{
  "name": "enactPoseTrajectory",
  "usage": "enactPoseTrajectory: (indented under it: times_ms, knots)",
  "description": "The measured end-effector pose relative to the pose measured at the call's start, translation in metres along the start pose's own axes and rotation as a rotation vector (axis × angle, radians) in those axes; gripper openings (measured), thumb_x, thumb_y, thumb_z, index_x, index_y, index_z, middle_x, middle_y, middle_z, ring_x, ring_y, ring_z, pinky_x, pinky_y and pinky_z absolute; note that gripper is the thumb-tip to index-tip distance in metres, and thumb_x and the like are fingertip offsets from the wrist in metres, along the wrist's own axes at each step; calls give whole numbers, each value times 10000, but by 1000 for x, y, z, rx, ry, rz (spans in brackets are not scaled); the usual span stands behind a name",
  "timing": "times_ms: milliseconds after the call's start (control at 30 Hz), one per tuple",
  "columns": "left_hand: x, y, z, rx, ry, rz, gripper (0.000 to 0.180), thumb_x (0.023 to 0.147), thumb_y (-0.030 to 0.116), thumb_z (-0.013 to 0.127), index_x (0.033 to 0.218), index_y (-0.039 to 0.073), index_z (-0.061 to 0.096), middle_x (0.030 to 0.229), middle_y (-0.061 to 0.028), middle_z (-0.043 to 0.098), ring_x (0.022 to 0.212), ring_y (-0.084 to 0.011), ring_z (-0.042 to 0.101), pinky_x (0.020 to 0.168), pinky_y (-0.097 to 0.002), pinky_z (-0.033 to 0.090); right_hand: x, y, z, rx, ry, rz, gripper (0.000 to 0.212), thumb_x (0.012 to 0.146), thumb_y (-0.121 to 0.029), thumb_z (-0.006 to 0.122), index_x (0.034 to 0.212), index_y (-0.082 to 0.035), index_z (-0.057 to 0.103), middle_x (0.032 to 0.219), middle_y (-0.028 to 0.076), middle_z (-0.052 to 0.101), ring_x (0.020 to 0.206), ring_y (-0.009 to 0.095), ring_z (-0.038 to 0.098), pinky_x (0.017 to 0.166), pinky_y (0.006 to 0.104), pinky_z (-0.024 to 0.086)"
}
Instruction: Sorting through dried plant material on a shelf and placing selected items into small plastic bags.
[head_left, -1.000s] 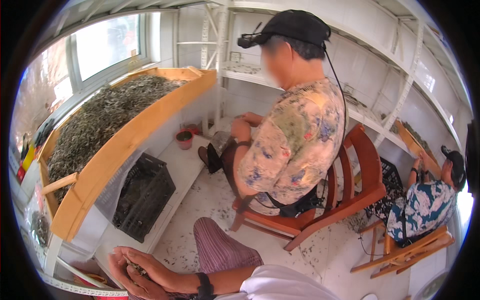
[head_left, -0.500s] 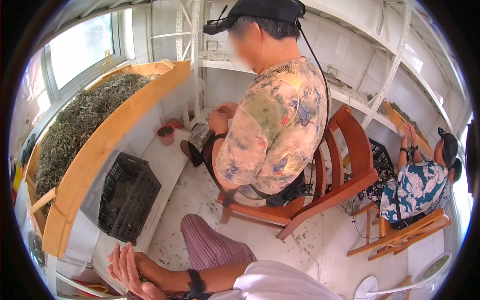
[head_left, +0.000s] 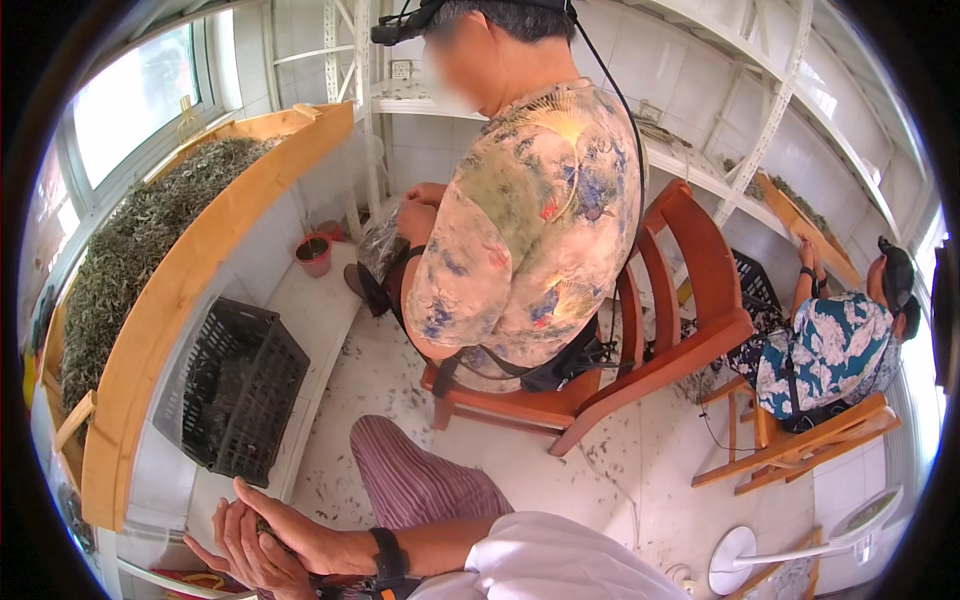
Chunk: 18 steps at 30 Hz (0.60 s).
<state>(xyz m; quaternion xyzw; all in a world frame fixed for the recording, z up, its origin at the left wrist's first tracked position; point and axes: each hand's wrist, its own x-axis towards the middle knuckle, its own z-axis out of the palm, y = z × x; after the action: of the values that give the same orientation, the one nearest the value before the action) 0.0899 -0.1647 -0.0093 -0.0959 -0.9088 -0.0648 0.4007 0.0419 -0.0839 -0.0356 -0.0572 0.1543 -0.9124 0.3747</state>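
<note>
R hand [head_left: 325, 543] & L hand [head_left: 240, 550] are cupped tog., lower L of view, curled round a bit of dried herb [head_left: 264, 525]; only a dk. sliver shows btwn them, rest hidden. L fingertips a bit spread. Dk. wristband [head_left: 386, 555] on R wrist. Nearest thing: blk plastic crate [head_left: 245, 400], just beyond hands, on low white ledge [head_left: 325, 300]; dk. contents, can't make out. L of crate & higher: wooden tray [head_left: 220, 250] w/ big heap of grey-green dried plant matter [head_left: 130, 270], by window [head_left: 140, 110]. Sm. red pot [head_left: 313, 258] farther back on ledge. Striped trouser leg [head_left: 425, 475] R of hands. Co-worker [head_left: 525, 220] in floral shirt sits on reddish wooden chair [head_left: 705, 255], hands close tog.; 2nd person [head_left: 825, 360], far R, on wooden seat [head_left: 800, 450]. Plant bits scattered on white floor [head_left: 600, 500].
</note>
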Motion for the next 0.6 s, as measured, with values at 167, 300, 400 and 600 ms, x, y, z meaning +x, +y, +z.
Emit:
enactPoseTrajectory:
  times_ms: [167,300,400,600]
  knots:
    - [16,21,0,-105,98,251,190,914,209,489,971,76,613,1097,-53,600,1055,-242,547,1041,-437,271,0,-11,-2,-58,-206,-86,499,895,-589,430,973,-100,493,840,-77,466,829,-2,470,792,159,391]
    - [49,73,5,624,-449,408,208,928,213,462,939,81,622,1072,-53,614,1054,-231,548,1038,-431,272,14,-1,-36,14,-302,-259,476,939,-496,413,1034,-39,506,863,-63,489,826,38,463,837,170,373]
    - [66,100,10,1127,-743,537,227,937,216,444,917,84,628,1056,-53,622,1053,-224,548,1036,-427,272,3,-26,-32,-192,-80,-319,480,958,-463,391,1057,-15,533,878,-47,507,828,64,466,799,203,393]
    - [72,116,38,1221,-541,802,341,960,228,405,727,80,605,808,-29,650,785,-192,600,987,-408,327,-43,-68,-21,-296,95,-644,459,957,-446,410,1020,-12,545,861,-34,514,813,64,479,749,207,413]
